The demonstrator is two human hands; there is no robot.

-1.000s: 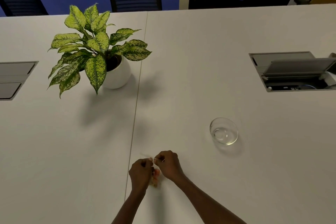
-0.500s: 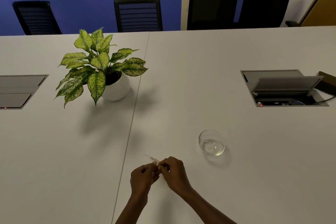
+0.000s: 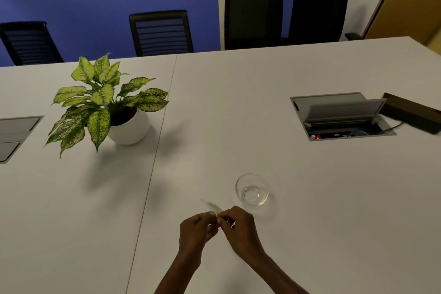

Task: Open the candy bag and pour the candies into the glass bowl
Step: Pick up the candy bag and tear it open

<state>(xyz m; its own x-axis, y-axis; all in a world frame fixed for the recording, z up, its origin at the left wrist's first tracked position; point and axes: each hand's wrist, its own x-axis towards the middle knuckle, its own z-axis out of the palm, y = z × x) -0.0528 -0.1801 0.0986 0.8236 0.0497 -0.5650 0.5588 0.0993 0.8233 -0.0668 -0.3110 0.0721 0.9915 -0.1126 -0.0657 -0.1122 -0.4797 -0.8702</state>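
Observation:
My left hand (image 3: 195, 229) and my right hand (image 3: 238, 224) meet just above the white table (image 3: 310, 198), both pinching a small clear candy bag (image 3: 213, 209). A thin strip of the bag sticks out up and to the left of my fingers; the rest is hidden between the hands. The candies cannot be seen. A small empty glass bowl (image 3: 252, 189) stands on the table just beyond and to the right of my right hand.
A potted plant (image 3: 107, 107) in a white pot stands at the far left. An open cable hatch (image 3: 338, 116) with a dark box (image 3: 412, 112) beside it lies at the far right. Another hatch (image 3: 14, 136) is at the left edge. Black chairs (image 3: 162, 31) line the far side.
The view has tilted up, so the table contents sit lower in frame. My hands stay together on the bag, and its orange contents seen a second ago are now hidden.

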